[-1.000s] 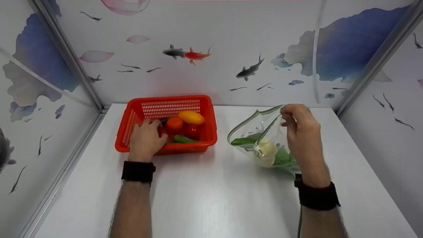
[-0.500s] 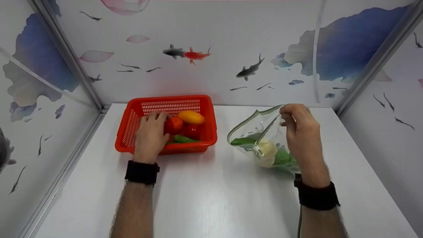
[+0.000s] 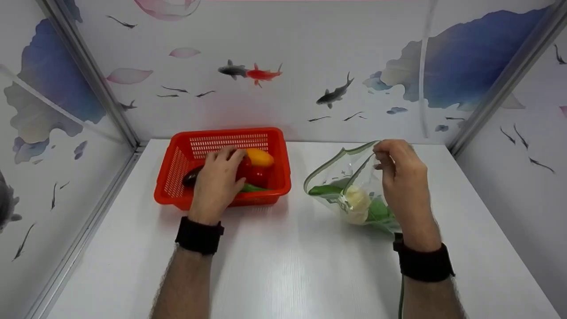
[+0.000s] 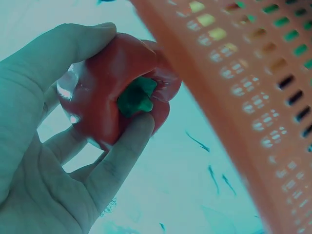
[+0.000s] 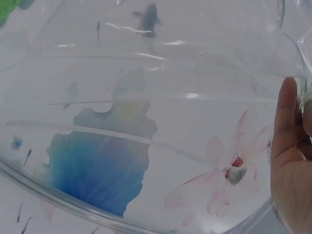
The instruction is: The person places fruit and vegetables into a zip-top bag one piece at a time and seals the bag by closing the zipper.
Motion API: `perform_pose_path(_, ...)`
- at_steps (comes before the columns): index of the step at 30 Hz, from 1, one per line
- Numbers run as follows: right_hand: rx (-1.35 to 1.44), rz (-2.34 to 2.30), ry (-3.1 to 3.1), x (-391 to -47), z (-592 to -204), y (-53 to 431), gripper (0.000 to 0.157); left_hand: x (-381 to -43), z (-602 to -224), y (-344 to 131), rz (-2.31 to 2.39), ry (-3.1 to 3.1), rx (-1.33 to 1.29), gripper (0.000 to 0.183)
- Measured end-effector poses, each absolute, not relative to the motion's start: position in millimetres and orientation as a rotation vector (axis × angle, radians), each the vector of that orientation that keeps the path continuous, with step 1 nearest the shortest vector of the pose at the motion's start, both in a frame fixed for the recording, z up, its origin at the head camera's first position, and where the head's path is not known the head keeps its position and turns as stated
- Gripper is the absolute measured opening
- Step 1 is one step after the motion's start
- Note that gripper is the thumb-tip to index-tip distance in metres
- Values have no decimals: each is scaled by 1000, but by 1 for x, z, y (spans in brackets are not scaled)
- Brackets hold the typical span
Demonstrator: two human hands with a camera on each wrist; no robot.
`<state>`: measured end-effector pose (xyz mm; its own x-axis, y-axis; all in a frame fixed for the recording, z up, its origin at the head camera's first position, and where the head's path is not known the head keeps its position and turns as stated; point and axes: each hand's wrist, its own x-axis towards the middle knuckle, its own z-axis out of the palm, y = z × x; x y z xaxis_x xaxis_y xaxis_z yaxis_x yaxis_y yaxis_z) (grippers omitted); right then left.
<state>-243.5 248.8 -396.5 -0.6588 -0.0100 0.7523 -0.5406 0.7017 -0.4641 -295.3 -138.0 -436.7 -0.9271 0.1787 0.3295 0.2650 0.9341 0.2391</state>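
Note:
My left hand [image 3: 217,184] is over the red basket [image 3: 283,195] and grips a red bell pepper [image 4: 112,87] with a green stem; in the left wrist view thumb and fingers are around it. In the head view the hand covers most of the pepper. A dark eggplant [image 3: 191,177] lies left of the hand, a yellow oval piece [image 3: 260,157] and a green one [image 3: 252,188] to its right. My right hand [image 3: 405,177] pinches the upper edge of a clear zip bag [image 3: 325,170], whose mouth gapes left. Inside are a cream-white vegetable [image 3: 356,201] and green ones [image 3: 328,189].
Basket and bag stand apart on a white table [image 3: 274,261], the basket near the back wall [image 3: 283,102]. Printed side panels close off left and right. A thin cord [image 3: 401,297] runs down beside the right forearm.
My left hand has moved to the right within the basket and has taken hold of the red bell pepper. The eggplant now shows on its left. The right hand and bag stay nearly still.

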Motion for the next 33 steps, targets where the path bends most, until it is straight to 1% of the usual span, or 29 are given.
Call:
perform_pose_path(14,411,905,-2147,-244,-397,249,9,-279,-431,-107,-417,-2648,-547,61)
perform_pose_path(33,416,895,-2154,-245,-398,246,11,-264,-429,-69,-298,-2414,-790,54)
